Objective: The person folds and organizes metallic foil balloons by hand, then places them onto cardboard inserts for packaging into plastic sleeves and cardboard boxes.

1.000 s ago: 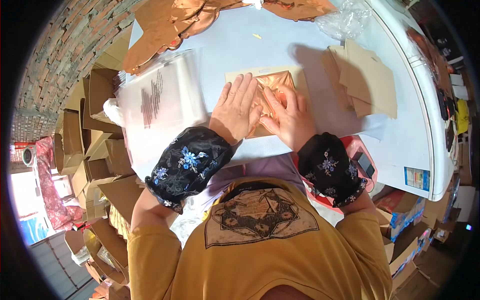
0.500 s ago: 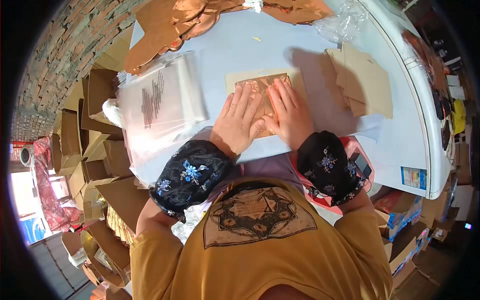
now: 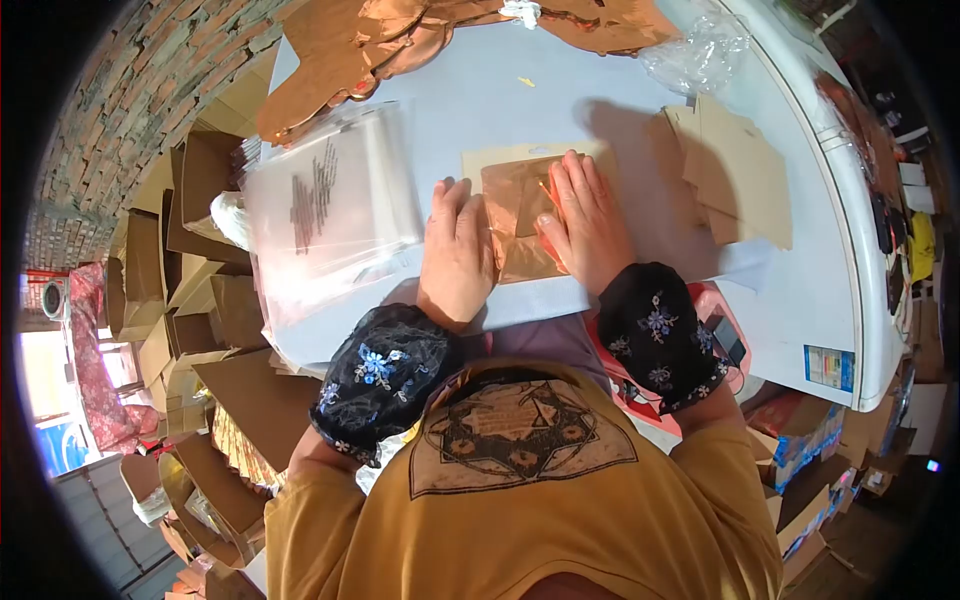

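Observation:
A square of shiny copper-coloured foil [image 3: 515, 225] lies over a beige card [image 3: 480, 160] near the table's front edge. Along the foil's left edge rests my left hand [image 3: 455, 240], open, its fingers together and slightly bent at the tips. My right hand [image 3: 588, 220] lies open on the right part of the foil, fingers stretched forward and thumb apart. A bright orange strip shows beside its thumb and forefinger, where the foil's right side is partly hidden.
Left of my hands is a stack of clear plastic sleeves [image 3: 345, 190]. Several beige cards [image 3: 740, 175] lie to the right. Crumpled copper foil [image 3: 400, 45] and clear plastic film [image 3: 700, 55] sit at the back. Cardboard boxes [image 3: 215, 310] crowd the left side.
My left hand has slid left off the foil's middle to its left edge, uncovering more of it. My right hand stays on the right side, with its thumb drawn farther forward.

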`<state>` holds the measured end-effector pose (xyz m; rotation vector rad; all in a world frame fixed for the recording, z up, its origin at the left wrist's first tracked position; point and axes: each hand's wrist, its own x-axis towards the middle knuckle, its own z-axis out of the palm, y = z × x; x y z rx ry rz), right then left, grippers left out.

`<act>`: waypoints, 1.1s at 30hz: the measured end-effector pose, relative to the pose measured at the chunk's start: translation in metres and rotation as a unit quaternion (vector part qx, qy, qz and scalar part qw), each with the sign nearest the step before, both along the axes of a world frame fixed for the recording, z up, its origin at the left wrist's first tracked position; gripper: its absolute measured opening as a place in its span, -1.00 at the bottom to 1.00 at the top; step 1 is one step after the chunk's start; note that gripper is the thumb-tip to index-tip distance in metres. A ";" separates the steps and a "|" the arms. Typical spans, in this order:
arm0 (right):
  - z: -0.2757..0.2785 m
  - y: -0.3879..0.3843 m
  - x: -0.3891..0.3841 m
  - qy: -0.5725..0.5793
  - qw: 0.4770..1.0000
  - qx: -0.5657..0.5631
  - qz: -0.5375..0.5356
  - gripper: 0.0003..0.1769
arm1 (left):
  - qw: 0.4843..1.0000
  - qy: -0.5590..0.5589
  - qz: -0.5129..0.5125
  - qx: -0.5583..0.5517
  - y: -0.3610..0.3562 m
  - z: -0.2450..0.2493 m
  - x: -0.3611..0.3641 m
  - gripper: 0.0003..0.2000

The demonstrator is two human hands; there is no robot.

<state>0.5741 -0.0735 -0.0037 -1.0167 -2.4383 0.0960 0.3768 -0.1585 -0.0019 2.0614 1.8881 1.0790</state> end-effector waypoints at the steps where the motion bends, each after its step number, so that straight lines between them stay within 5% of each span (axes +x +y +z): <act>1: 0.000 0.000 0.000 0.000 1.000 0.001 0.001 -0.27 | 1.000 0.025 -0.001 -0.003 -0.001 0.001 -0.001 -0.52; 5: 0.000 0.000 0.000 -0.007 1.000 -0.001 -0.005 -0.25 | 0.994 0.102 0.025 0.016 -0.001 0.004 0.004 -0.55; 17: -0.003 -0.004 -0.004 -0.015 0.999 0.004 -0.036 -0.17 | 0.987 -0.118 0.108 -0.005 0.001 -0.012 0.009 -0.78; 24: -0.004 -0.005 -0.003 -0.008 0.999 -0.003 -0.032 -0.18 | 0.976 -0.003 0.203 -0.084 0.015 -0.007 0.021 -0.64; 30: -0.005 -0.004 -0.004 -0.025 0.999 0.009 -0.040 -0.18 | 0.966 0.077 0.249 -0.002 0.017 -0.019 0.029 -0.53; 33: -0.006 -0.006 -0.005 -0.026 0.999 0.008 -0.045 -0.19 | 0.983 0.107 0.141 0.042 0.013 0.001 0.030 -0.44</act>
